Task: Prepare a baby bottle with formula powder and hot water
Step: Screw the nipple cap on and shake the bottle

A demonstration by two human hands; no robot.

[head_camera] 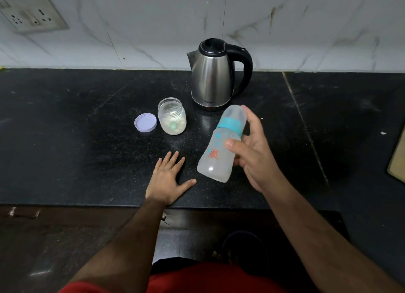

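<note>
Head view: right hand [252, 152] grips baby bottle [221, 143] off the counter [76, 128], thumb across the front of the body, fingers wrapped behind and mostly hidden by the bottle. Bottle tilted, cap end pointing up toward the back edge, base toward the front edge. Teal collar ring [230, 124] under a translucent cap; contents cloudy, fill level not readable. Red print on the body too small to read.

Left hand [168, 178] lies flat on the counter near the front edge, fingers spread, holding nothing.

Open jar [172, 116] stands mid-counter, pale powder inside with a green scoop partly buried; scoop shape hard to make out. Jar lid [145, 122] lies just beside it on the left, apart from it. Steel kettle [213, 73] stands behind the jar near the back edge, lid down, handle to the right; its base partly hidden by the bottle cap.

Wall socket [26, 14] cut off at the upper left corner. Tan board [397, 159] cut off at the right edge. Wide bare counter left of the lid and right of the kettle.
</note>
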